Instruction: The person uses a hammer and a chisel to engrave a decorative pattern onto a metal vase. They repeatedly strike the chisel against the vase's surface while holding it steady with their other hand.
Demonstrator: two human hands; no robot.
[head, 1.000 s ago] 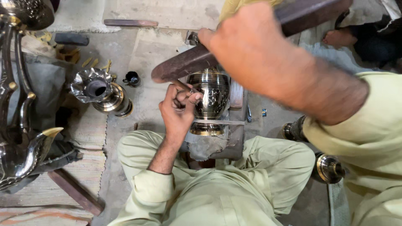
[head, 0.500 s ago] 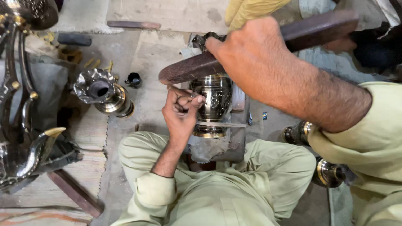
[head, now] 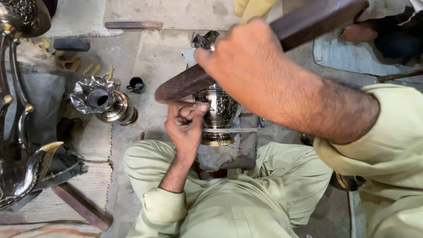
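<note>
1. Head view: right hand (head: 251, 66) clenched around dark wooden mallet (head: 246, 55), handle end cut off at 1 o'clock.
2. Left hand (head: 187, 125) pinching thin chisel (head: 187, 104) against engraved metal vase (head: 218, 108) at centre; tip hard to make out.
3. Vase base partly hidden by block (head: 229, 152).

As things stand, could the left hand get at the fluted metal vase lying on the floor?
Probably yes: the fluted metal vase lies to the left hand's own side with bare floor between, but that hand is pinching a thin tool against the engraved vessel.
</note>
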